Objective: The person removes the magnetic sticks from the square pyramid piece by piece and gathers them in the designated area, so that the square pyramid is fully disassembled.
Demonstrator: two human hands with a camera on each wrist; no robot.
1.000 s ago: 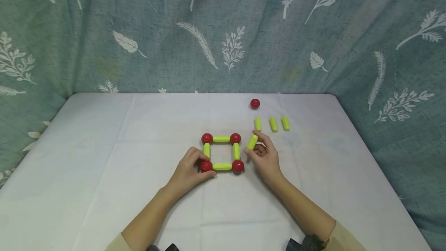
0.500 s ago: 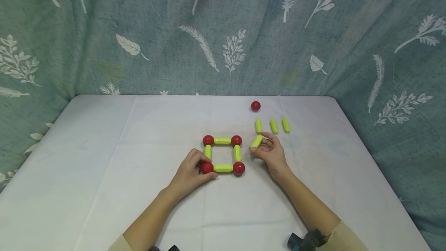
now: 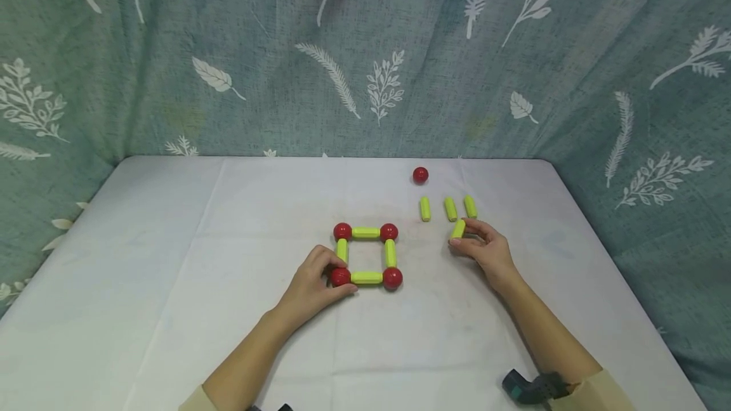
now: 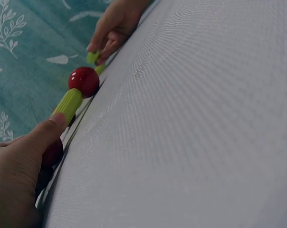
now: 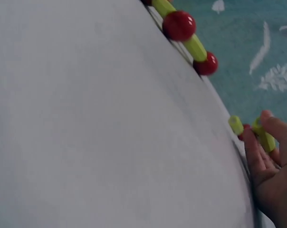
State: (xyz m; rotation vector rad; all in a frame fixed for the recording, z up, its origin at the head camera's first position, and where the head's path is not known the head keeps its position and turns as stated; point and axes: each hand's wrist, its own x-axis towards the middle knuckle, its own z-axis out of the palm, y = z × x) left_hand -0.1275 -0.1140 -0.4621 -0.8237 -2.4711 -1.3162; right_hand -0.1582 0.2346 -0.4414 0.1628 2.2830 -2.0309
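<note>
A square frame of yellow-green rods (image 3: 367, 278) with a red ball at each corner lies flat on the white-covered table. My left hand (image 3: 307, 281) curls round its near-left red ball (image 3: 341, 276), and in the left wrist view the thumb (image 4: 58, 119) lies against the near rod (image 4: 69, 105). Off to the right of the square, my right hand (image 3: 492, 255) pinches a loose yellow-green rod (image 3: 459, 228) between thumb and fingers. That rod (image 5: 265, 138) is tilted, its end showing in the right wrist view.
Three loose rods, left (image 3: 425, 208), middle (image 3: 450, 209) and right (image 3: 470, 206), lie just beyond the right hand. Behind them sits a single red ball (image 3: 420, 175). A leaf-patterned cloth (image 3: 257, 94) hangs along the table's back edge and sides.
My right hand has moved right, away from the square, carrying the pinched rod toward the loose rods. The left hand has kept its hold on the corner ball.
</note>
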